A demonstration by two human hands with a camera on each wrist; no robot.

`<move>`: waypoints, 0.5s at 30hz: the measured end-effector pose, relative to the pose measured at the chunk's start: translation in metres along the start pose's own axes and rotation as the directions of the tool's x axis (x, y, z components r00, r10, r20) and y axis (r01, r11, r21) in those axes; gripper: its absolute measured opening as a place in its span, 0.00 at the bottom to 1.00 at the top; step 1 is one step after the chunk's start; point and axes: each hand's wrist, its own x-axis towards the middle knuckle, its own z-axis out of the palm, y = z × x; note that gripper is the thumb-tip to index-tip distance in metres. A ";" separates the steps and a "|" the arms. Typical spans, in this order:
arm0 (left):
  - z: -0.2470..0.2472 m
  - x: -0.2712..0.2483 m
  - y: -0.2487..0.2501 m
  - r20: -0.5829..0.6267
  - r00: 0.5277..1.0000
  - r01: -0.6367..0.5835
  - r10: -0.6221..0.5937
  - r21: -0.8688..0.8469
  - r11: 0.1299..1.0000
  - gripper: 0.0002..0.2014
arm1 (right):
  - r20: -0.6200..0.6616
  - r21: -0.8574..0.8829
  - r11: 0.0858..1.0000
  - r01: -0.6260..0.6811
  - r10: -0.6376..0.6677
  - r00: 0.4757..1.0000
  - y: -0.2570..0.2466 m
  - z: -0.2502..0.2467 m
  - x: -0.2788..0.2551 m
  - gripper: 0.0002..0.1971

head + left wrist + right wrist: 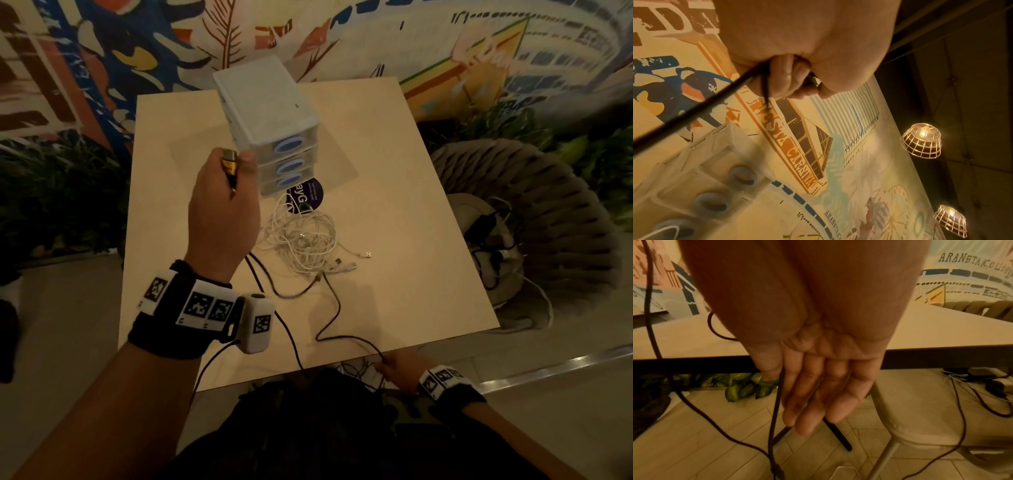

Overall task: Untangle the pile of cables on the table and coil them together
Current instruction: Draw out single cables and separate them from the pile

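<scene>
A tangle of white cables [301, 240] lies in the middle of the pale table [418, 267]. A long black cable [337, 308] snakes from it toward the near edge. My left hand [236, 163] is raised above the table, its fingers curled round the black cable's yellow-tipped plug [228, 161]. In the left wrist view the left hand [793, 78] grips the black cable [694, 113], which trails away. My right hand [387, 368] is at the table's near edge. There the right hand [789, 378] pinches the black cable [774, 410] between thumb and forefinger, the other fingers straight.
A small white drawer unit [270, 120] with blue handles stands at the back of the table, just beyond my left hand. A dark round sticker [310, 197] lies before it. A woven chair [548, 222] holding other cables and devices stands to the right.
</scene>
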 end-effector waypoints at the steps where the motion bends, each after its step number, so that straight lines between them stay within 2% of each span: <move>1: 0.000 0.000 0.004 0.024 0.999 0.034 -0.031 -0.137 0.990 0.17 | 0.013 -0.026 1.000 -0.008 0.009 1.000 0.003 -0.001 0.000 0.25; 3: -0.001 -0.001 0.013 0.129 0.988 0.127 -0.082 -0.393 0.911 0.18 | 0.024 -0.047 0.998 -0.028 0.030 0.999 0.006 -0.012 -0.007 0.31; 5: 0.002 -0.004 0.022 0.229 0.971 0.174 -0.063 -0.506 0.845 0.19 | -0.012 -0.037 0.999 -0.011 0.011 1.000 0.005 -0.040 -0.022 0.30; 7: 0.006 -0.010 0.031 0.311 0.950 0.182 -0.004 -0.547 0.817 0.20 | -0.160 0.051 0.996 0.075 -0.066 0.985 -0.004 -0.080 -0.046 0.22; 8: 0.010 -0.012 0.035 0.344 0.939 0.185 0.022 -0.556 0.810 0.20 | -0.273 0.132 0.980 0.148 -0.108 0.956 -0.012 -0.103 -0.063 0.20; 10: 0.017 -0.017 0.041 0.409 0.910 0.194 0.066 -0.562 0.804 0.19 | -0.521 0.290 0.876 0.386 -0.194 0.831 -0.037 -0.147 -0.095 0.19; 12: 0.028 -0.024 0.049 0.465 0.875 0.179 0.136 -0.571 0.801 0.20 | -0.679 0.304 0.703 0.642 -0.313 0.664 -0.065 -0.185 -0.124 0.26; 14: 0.037 -0.029 0.061 0.476 0.858 0.130 0.194 -0.566 0.814 0.22 | -0.707 0.186 0.590 0.786 -0.475 0.524 -0.094 -0.212 -0.139 0.33; 15: 0.040 -0.030 0.066 0.464 0.861 0.094 0.210 -0.550 0.830 0.23 | -0.685 0.165 0.536 0.828 -0.541 0.488 -0.109 -0.219 -0.138 0.34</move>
